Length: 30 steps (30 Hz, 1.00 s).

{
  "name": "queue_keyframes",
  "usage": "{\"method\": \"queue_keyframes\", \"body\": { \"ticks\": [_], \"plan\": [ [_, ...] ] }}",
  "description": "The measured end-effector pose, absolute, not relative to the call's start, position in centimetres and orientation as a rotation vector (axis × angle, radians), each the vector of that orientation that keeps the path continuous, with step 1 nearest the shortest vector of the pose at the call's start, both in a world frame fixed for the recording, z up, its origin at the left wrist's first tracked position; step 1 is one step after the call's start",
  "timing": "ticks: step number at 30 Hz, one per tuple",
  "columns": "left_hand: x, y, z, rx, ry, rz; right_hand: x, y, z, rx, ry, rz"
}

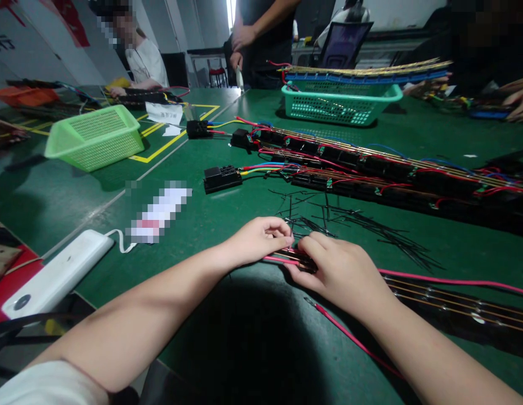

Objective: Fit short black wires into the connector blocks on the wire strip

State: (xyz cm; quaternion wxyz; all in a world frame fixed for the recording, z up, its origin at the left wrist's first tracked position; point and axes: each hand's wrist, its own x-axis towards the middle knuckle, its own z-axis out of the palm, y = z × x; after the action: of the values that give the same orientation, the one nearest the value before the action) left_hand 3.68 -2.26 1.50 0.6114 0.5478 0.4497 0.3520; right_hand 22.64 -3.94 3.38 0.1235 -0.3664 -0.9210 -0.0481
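In front of me a long black strip with thin copper-coloured rods (455, 306) runs in from the right. A red wire (438, 279) lies along its far edge. My right hand (337, 270) is closed around the strip's left end, thumb below and fingers on top. My left hand (263, 239) is beside it, thumb and fingers pinched at the strip's tip and red wire; what the pinch holds is hidden. Just beyond both hands lie many loose black cable ties (383, 233). Nearer me is a red lead with a metal ring terminal (332, 319).
Finished-looking wired strips (371, 160) with a black connector block (222, 179) lie across the green table (168, 275). A green basket (96, 140), a teal basket (341, 106) and a white power bank-like device (61, 275) stand around. Other people work at the far side.
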Motion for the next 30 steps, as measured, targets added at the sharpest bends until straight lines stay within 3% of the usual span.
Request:
{"method": "queue_keyframes", "body": {
  "ticks": [30],
  "plan": [
    [3.41, -1.88, 1.53, 1.186, 1.019, 0.788, 22.6, -3.91, 3.22, -1.091, -2.681, -0.14]
  ]
}}
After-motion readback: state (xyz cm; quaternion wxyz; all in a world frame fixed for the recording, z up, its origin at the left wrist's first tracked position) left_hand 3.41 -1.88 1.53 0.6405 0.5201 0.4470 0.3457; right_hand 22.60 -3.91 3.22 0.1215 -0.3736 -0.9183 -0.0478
